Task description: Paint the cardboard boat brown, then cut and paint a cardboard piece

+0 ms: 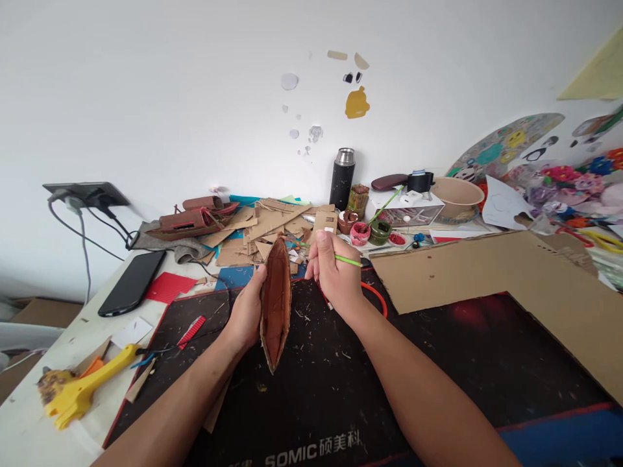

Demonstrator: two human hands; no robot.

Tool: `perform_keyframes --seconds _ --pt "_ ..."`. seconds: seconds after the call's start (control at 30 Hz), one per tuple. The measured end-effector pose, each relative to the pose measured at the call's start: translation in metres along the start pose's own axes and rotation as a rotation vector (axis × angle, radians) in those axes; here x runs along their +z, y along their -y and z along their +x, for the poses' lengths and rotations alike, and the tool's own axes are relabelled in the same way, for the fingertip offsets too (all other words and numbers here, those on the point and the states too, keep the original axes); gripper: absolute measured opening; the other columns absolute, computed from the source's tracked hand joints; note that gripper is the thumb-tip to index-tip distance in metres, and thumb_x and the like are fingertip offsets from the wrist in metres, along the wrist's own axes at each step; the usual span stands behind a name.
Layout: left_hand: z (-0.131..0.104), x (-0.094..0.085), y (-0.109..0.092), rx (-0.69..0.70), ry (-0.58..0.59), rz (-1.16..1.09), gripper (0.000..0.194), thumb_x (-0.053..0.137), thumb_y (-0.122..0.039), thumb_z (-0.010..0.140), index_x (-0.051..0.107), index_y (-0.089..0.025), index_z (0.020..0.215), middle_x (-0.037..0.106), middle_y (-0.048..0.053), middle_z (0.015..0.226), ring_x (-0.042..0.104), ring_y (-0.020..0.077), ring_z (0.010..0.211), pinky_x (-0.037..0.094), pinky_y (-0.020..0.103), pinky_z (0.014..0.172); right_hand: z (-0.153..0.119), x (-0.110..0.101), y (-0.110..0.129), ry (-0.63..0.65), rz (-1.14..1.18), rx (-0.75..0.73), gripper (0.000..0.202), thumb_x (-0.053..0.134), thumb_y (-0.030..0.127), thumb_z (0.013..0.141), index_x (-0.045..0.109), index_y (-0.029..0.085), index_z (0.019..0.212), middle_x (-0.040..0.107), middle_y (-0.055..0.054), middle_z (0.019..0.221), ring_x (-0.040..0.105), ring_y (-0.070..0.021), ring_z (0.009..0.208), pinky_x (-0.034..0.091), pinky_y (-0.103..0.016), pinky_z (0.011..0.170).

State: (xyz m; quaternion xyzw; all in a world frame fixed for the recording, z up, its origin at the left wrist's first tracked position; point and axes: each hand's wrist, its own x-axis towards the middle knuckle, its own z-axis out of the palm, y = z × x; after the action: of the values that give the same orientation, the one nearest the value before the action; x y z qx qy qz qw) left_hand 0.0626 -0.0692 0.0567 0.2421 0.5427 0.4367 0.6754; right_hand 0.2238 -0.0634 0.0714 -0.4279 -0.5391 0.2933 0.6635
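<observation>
at the bottom of the frame, a black mat with a red edge [311,389] covers much of the white surface [65,363], probably to take the scraps and smears. a yellow plastic glue gun [92,389] lies at lower left, seemingly parked aside to leave the middle free.

in the centre, the left hand [247,311] grasps a narrow, pointed, boat-shaped cardboard hull, brown inside [276,295], above the mat. its thumb sits on the left rim and the other fingers are hidden behind; the hollow faces the viewer, likely so the inside stays reachable.

just right of it, the right hand [335,269] pinches a slim, bright green brush handle [348,261] like a pen, apparently for fine control; the brush's end points to the hull's far tip, though i cannot tell whether they touch.

beyond, right of centre, stand a pink-stained paint jar [360,235] and a dark green paint jar [381,231], presumably within easy dipping reach. torn brown cardboard pieces [277,220] are heaped behind the hull, perhaps pushed back for room.
</observation>
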Motion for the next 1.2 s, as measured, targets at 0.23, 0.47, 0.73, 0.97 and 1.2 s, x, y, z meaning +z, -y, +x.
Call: perform_keyframes --seconds 0.23,0.47,0.73,0.97,1.2 --pt "0.007 -0.004 0.005 0.044 -0.026 0.013 0.042 0.066 -0.048 0.099 0.082 -0.014 0.116 0.085 0.013 0.100 0.080 0.0331 0.103 0.062 0.040 0.093 0.000 0.001 -0.001 -0.003 0.019 0.012 0.057 0.048 0.070 0.107 0.055 0.023 0.075 0.048 0.007 0.053 0.060 -0.0111 0.042 0.039 -0.022 0.040" --pt "0.022 -0.016 0.019 0.216 -0.056 0.144 0.050 0.074 -0.060 0.092 0.083 -0.017 0.117 0.083 0.011 0.116 0.072 0.0357 0.126 0.053 0.044 0.112 -0.001 -0.001 -0.003 0.012 -0.041 -0.009 0.055 0.045 0.064 0.111 0.055 0.023 0.074 0.048 0.007 0.052 0.058 -0.0097 0.039 0.039 -0.022 0.041" --pt "0.016 -0.017 0.014 0.429 -0.002 0.365 0.050 0.065 -0.061 0.098 0.081 -0.025 0.128 0.074 0.005 0.142 0.050 0.0374 0.151 0.033 0.046 0.129 0.000 -0.003 -0.001 0.003 -0.083 -0.021 0.055 0.043 0.065 0.111 0.055 0.024 0.075 0.047 0.007 0.050 0.059 -0.0105 0.040 0.040 -0.022 0.043" --pt "0.019 -0.019 0.015 0.463 -0.011 0.425 0.053 0.062 -0.057 0.101 0.073 -0.027 0.143 0.061 0.004 0.160 0.041 0.0347 0.158 0.022 0.047 0.134 0.000 -0.003 0.000 -0.020 -0.066 -0.008 0.056 0.044 0.065 0.110 0.055 0.023 0.074 0.049 0.007 0.051 0.058 -0.0096 0.039 0.039 -0.022 0.042" --pt "0.025 -0.024 0.018 0.480 -0.020 0.481 0.059 0.059 -0.060 0.101 0.070 -0.023 0.145 0.063 0.008 0.158 0.041 0.0357 0.158 0.025 0.049 0.133 0.000 -0.002 0.003 0.001 0.004 0.036 0.056 0.046 0.065 0.110 0.055 0.024 0.073 0.042 0.009 0.047 0.057 -0.0103 0.037 0.037 -0.022 0.040"
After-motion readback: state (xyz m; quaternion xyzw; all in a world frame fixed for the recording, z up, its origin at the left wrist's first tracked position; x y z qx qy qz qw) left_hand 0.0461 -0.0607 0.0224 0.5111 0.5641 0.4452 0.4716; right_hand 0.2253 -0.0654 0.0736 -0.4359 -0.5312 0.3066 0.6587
